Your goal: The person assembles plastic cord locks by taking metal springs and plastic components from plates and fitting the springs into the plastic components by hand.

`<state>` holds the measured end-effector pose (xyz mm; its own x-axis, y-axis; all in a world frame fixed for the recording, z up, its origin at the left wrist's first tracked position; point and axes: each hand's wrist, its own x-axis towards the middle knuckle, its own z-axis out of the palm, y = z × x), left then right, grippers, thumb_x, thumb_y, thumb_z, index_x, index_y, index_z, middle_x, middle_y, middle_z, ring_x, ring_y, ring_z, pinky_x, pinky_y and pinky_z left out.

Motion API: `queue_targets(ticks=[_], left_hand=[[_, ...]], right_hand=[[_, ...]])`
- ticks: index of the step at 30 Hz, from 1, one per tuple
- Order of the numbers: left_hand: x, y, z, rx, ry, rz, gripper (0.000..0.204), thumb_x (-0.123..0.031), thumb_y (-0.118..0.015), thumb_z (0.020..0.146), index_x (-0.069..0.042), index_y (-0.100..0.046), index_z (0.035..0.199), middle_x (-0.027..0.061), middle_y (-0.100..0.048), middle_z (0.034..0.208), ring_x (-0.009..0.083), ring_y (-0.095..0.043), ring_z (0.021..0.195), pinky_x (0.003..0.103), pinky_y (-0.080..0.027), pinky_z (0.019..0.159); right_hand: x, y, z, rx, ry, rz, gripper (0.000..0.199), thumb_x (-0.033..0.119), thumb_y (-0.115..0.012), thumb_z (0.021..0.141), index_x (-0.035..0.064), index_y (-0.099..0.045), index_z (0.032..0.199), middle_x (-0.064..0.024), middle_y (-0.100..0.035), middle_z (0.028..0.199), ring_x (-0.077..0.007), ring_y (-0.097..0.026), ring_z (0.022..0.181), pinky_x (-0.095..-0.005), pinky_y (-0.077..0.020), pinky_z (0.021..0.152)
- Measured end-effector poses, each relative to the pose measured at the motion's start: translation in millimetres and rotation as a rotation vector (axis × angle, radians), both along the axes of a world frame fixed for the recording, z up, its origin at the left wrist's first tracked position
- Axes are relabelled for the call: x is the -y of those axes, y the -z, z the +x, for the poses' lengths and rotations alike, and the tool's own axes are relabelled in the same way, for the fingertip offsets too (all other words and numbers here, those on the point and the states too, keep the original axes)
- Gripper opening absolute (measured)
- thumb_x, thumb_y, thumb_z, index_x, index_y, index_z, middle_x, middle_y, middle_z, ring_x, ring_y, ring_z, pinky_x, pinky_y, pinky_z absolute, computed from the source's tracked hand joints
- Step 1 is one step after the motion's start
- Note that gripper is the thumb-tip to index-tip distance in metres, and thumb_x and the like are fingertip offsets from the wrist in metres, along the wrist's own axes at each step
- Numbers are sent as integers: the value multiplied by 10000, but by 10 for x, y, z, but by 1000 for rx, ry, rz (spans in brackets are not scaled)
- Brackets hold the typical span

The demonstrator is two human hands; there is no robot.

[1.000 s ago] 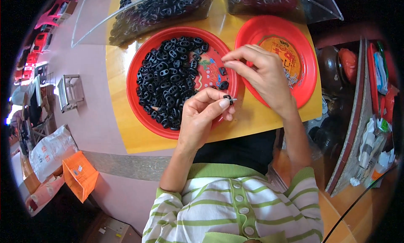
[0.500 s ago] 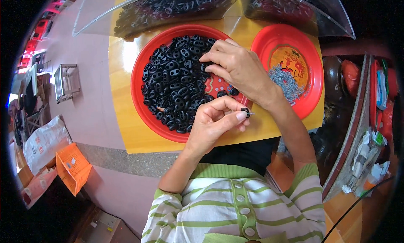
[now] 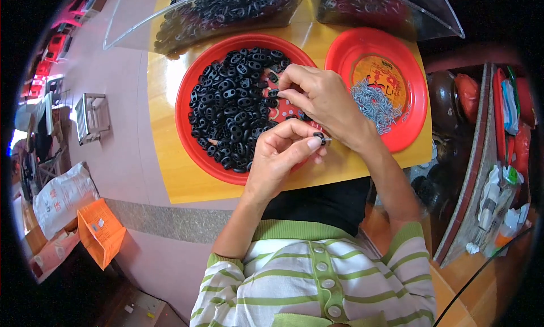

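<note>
A black piece (image 3: 318, 136) (silver screw (image 3: 327, 139) protruding) is held near heaped black two-holed ovals (image 3: 229, 94).

The left hand (image 3: 286, 156) pinches a small black plastic piece (image 3: 318, 137) between thumb and forefinger, with a thin silver screw (image 3: 327, 139) projecting rightward from it. The right hand (image 3: 326, 103) extends over a round red plastic basin (image 3: 199, 157), its fingertips at the edge of a heap of oval, two-holed black pieces (image 3: 226, 100); whether it grips one cannot be told. To the right, a round red plastic plate (image 3: 418, 100) bears a pile of silver screws (image 3: 375, 107). Basin and plate rest on a yellow wood-toned tabletop (image 3: 161, 100), beside transparent plastic bins (image 3: 127, 32) containing further black pieces.
</note>
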<state>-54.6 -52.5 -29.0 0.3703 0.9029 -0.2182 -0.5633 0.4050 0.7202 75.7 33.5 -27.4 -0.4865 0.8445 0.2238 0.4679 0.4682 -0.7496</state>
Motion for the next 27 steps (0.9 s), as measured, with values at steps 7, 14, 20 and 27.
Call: queue_targets(ticks=[7, 14, 20, 27], left_hand=[[14, 7, 23, -16, 7, 58, 81, -50, -574, 851, 1, -581, 914, 72, -631, 803, 112, -598, 710, 233, -486, 662], [62, 43, 19, 38, -18, 95, 85, -48, -576, 848, 3, -581, 915, 72, -633, 802, 115, -604, 715, 234, -493, 664], [65, 26, -15, 1, -1, 123, 92, -64, -585, 849, 0, -583, 915, 63, -632, 802, 106, -598, 715, 228, -487, 671], [41, 11, 6, 37, 34, 113, 76, -53, -577, 850, 1, -590, 900, 59, -627, 796, 100, -583, 702, 233, -476, 668]], right_hand=[[93, -21, 103, 10, 45, 117, 131, 68, -585, 787, -10, -556, 887, -131, -587, 855, -286, -585, 785, -352, -472, 684], [39, 146, -29, 120, -25, 225, 177, 72, -599, 760, 8, -599, 925, -115, -565, 855, -286, -565, 833, -371, -473, 719], [27, 161, -84, 176, -22, 250, 187, 75, -615, 743, 32, -606, 925, -100, -560, 848, -282, -560, 838, -378, -470, 719], [51, -11, -30, 165, 15, 169, 148, 50, -588, 734, 18, -602, 878, -146, -567, 847, -308, -570, 831, -384, -476, 721]])
